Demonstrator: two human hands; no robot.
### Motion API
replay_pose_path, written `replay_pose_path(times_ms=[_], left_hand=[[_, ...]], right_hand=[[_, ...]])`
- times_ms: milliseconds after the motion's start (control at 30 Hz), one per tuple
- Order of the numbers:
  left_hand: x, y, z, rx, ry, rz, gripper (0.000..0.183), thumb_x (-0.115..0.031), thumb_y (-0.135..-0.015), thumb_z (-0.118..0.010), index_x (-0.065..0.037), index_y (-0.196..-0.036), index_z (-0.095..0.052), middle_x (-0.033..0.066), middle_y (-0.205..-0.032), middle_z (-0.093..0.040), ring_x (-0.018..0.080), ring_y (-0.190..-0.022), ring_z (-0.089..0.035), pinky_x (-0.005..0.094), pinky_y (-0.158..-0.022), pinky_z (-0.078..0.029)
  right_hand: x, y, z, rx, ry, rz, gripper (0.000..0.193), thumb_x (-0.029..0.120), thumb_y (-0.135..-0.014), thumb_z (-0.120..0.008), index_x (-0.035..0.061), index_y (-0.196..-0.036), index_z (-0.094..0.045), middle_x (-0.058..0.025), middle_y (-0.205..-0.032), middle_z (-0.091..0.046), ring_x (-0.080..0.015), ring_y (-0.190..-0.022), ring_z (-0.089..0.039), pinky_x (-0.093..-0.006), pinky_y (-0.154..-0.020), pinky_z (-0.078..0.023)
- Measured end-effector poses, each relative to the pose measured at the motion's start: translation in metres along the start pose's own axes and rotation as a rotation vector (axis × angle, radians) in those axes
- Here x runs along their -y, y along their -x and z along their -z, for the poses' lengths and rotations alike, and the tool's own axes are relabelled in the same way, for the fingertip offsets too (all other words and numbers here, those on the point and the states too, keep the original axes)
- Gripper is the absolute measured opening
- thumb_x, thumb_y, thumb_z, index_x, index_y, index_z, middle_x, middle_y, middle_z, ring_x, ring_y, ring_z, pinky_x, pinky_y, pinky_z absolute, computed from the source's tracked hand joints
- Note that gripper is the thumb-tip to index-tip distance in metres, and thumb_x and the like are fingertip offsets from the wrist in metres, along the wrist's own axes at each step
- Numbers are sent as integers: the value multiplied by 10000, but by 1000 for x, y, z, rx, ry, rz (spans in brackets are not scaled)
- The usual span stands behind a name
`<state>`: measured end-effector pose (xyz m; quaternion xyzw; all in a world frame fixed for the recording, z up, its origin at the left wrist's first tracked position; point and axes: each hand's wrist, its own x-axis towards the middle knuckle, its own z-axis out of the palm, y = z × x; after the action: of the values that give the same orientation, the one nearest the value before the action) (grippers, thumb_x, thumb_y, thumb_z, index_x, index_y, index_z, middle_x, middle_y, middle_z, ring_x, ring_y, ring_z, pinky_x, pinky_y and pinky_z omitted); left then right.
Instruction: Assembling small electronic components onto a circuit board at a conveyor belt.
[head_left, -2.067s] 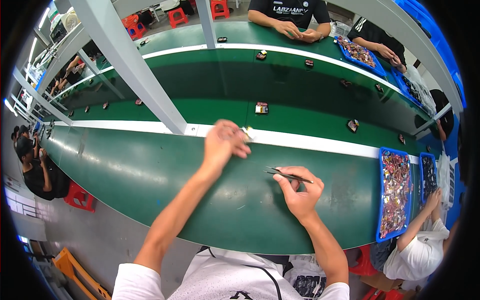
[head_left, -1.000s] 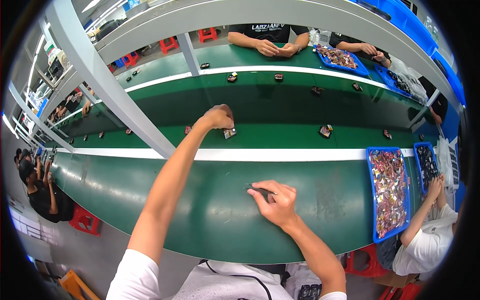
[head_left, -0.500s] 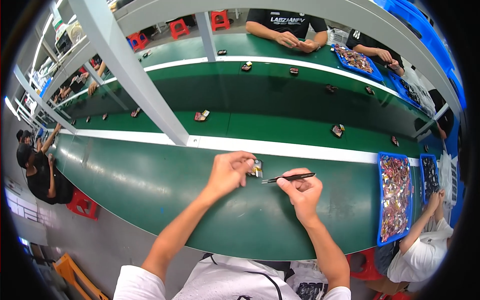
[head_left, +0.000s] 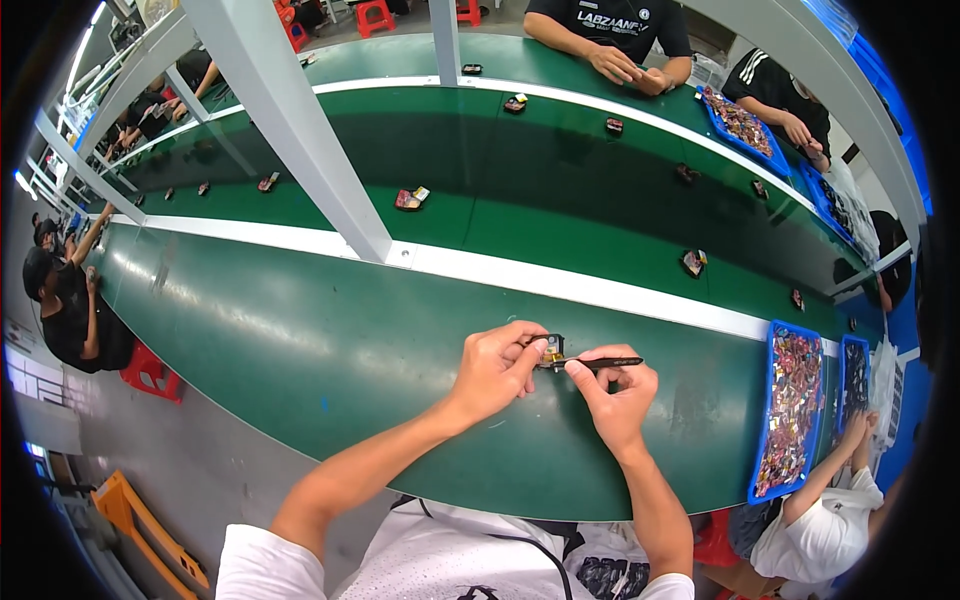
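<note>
My left hand (head_left: 495, 368) is closed on a small black-framed electronic part (head_left: 556, 346) with a yellowish strip, held just above the green bench (head_left: 430, 330). Black tweezers (head_left: 615, 362) are pinched in my right hand (head_left: 618, 400). Their tips point left and meet the lower edge of the part, though whether they grip anything there is too small to tell. The left fingers hide some of the part.
A white rail (head_left: 590, 292) divides my bench from a green conveyor belt (head_left: 560, 230) carrying several small dark parts. At right stands a blue tray (head_left: 765, 440) heaped with small pieces, beside a co-worker (head_left: 835, 520). A grey post (head_left: 300, 140) rises at the left.
The tweezers have moved from beside the part to its lower edge. My left fingers have closed round the part, and both hands are nearer each other. The whole view has shifted slightly.
</note>
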<state>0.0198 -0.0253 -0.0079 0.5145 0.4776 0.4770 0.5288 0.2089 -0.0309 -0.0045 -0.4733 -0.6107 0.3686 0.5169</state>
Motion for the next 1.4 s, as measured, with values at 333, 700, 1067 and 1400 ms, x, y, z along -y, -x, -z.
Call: replay_pose_path(times_ms=[333, 700, 1067, 1400], left_hand=[[-1, 0, -2, -36, -34, -25, 168, 1, -969, -627, 78, -1114, -661, 116, -872, -731, 110, -557, -653, 244, -446, -512], [-1, 1, -3, 29, 36, -7, 195, -34, -1004, -601, 78, -1159, -637, 118, -852, -707, 122, -591, -663, 247, -462, -524], [4, 2, -4, 43, 113, 3, 236, -83, -1025, -595, 84, -1190, -620, 137, -910, -714, 157, -638, -691, 265, -493, -560], [3, 1, -2, 76, 192, 49, 259, -102, -1025, -606, 75, -1214, -615, 149, -949, -718, 178, -679, -714, 271, -514, -578]], right_hand=[[-1, -1, -1, -53, 94, 58, 153, 19, -782, -850, 5, -889, -741, 58, -553, -538, 4, -439, -376, -212, -436, -237], [3, -5, 3, 16, -175, -189, 124, -30, -833, -800, -14, -924, -717, 31, -667, -621, 2, -542, -490, -192, -469, -319], [2, -7, 5, 34, -368, -327, 109, -69, -867, -751, -45, -952, -687, -32, -781, -678, -14, -627, -552, -164, -527, -382], [13, -8, 5, 26, -369, -368, 116, -75, -873, -741, -50, -967, -677, -76, -830, -707, -66, -712, -646, -180, -601, -481]])
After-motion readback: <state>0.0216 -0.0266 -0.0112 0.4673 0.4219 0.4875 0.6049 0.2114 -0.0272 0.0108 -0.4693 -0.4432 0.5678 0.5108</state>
